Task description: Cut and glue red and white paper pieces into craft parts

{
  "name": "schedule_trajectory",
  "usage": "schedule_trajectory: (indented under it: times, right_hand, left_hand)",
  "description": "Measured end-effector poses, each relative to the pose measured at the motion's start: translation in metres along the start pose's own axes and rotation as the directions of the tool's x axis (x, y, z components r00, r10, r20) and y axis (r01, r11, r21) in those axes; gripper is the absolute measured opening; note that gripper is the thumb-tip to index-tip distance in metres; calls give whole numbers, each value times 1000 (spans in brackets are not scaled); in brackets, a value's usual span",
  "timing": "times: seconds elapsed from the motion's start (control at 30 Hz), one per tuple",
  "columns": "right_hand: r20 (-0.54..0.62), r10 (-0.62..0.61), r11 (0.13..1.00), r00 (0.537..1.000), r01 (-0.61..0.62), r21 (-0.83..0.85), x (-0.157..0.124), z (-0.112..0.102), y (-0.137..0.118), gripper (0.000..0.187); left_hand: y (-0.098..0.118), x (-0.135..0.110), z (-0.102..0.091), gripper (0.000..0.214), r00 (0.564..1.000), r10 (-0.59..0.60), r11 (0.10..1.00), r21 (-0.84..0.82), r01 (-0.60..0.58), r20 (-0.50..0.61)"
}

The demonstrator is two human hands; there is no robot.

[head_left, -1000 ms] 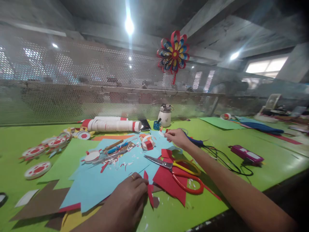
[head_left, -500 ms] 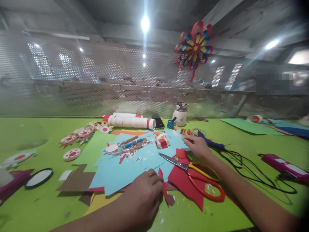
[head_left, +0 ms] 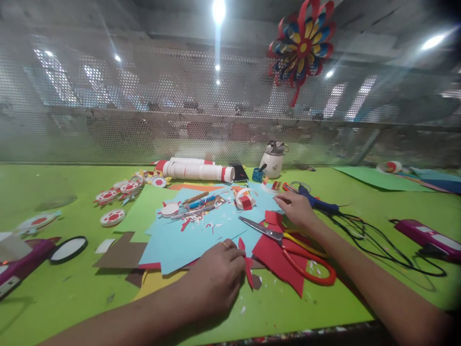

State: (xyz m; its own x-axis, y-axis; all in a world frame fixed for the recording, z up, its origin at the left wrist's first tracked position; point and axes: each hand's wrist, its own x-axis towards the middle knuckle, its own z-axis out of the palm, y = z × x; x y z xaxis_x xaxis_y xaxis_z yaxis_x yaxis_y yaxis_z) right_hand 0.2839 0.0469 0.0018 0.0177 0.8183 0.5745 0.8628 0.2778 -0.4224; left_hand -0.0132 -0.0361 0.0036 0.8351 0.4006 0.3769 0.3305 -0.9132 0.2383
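Note:
My left hand (head_left: pixel 216 278) is closed near the table's front edge, pinching a small red paper piece (head_left: pixel 248 270) at the corner of a light blue sheet (head_left: pixel 187 242). My right hand (head_left: pixel 297 210) rests farther back on the paper, fingers stretched loosely to the left with nothing visible in them. It lies beside a blue-handled tool (head_left: pixel 319 204) and a red paper scrap (head_left: pixel 272 217). Scissors (head_left: pixel 306 264) with red and yellow handles lie open on a red sheet (head_left: pixel 277 262) between my hands. A small white-and-red paper ring (head_left: pixel 245 198) stands on the blue sheet.
On the green table are red-and-white discs (head_left: pixel 113 217), a white roll (head_left: pixel 194 170), a white bottle (head_left: pixel 272 161), a blue cup (head_left: pixel 257 174), a pink device (head_left: pixel 428 238) with black cable, and a black-rimmed disc (head_left: pixel 68 249). A paper flower (head_left: pixel 302 45) hangs on the mesh wall.
My right hand has drawn back from the far spot near the blue cup toward the scissors, without the small piece it held. The view has swung left. My left hand keeps its pinch.

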Motion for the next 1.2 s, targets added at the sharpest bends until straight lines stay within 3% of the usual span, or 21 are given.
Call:
schedule_trajectory:
  times: [0.77,1.2]
  right_hand:
    - [154,-64,989,986,83,-120,-3,8,-1,18]
    - [182,-57,985,982,85,-148,-4,7,-3,19]
  left_hand:
    - [-2,0,4,22,999,-11,1000,-13,10,-35]
    - [0,1,3,23,998,-49,998,-34,48,-35]
